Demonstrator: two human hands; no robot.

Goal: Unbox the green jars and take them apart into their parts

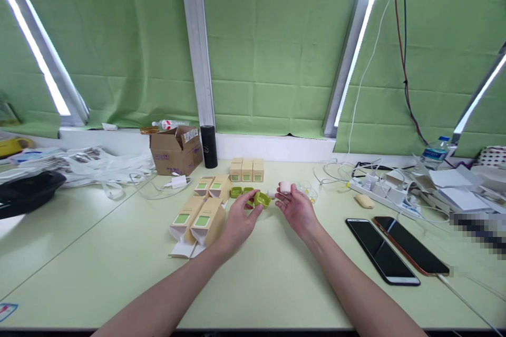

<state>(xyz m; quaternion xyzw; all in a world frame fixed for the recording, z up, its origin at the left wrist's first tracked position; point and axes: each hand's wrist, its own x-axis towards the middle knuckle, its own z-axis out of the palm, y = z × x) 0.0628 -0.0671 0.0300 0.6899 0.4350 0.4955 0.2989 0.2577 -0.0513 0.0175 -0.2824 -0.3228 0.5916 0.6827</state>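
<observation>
My left hand (241,221) pinches a small olive-green square case (261,199) that looks hollow on top. In the fingers of my right hand (296,209) is a small pale pinkish-white cylinder (285,187); its exact kind does not show. More green cases (236,191) lie on the table just behind my left hand. To its left stand open kraft-paper boxes (207,219) with green windows and raised flaps. A clear round container (310,192) with yellowish bits sits behind my right hand.
Small closed kraft boxes (247,169) stand at the back, near a black cylinder (208,146) and a cardboard carton (176,150). Two phones (382,250) lie at the right, before a power strip (383,195) with tangled cables. White straps (106,166) are heaped at the left.
</observation>
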